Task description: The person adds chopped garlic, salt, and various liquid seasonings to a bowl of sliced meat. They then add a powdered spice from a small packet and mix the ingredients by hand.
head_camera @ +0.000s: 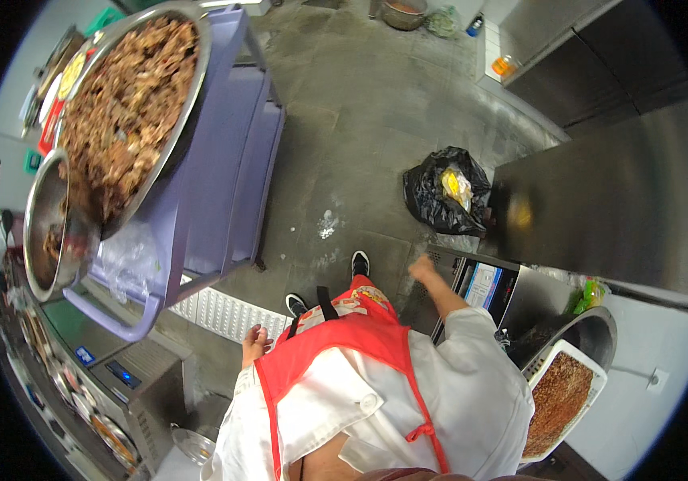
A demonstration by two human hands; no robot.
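My left hand (255, 344) hangs at my side with its fingers loosely bent and nothing in it. It is nearest the white drain grating (241, 311) and the handle (116, 321) of a purple cart (217, 138). On the cart is a large steel bowl (204, 66) heaped with cooked, shredded-looking meat (133, 96). A smaller steel bowl (37, 240) leans at the big bowl's near edge, some meat inside. My right hand (424, 268), blurred, is held out over the edge of a stainless appliance (488, 288) with a labelled front; its grip is unclear.
A black bin bag (422, 198) with yellow packaging sits against a steel cabinet (596, 204). Behind my right elbow, a white basket (596, 367) holds brown crumbly food. A steel refrigerated counter (151, 385) stands left. White residue (327, 223) marks the grey floor.
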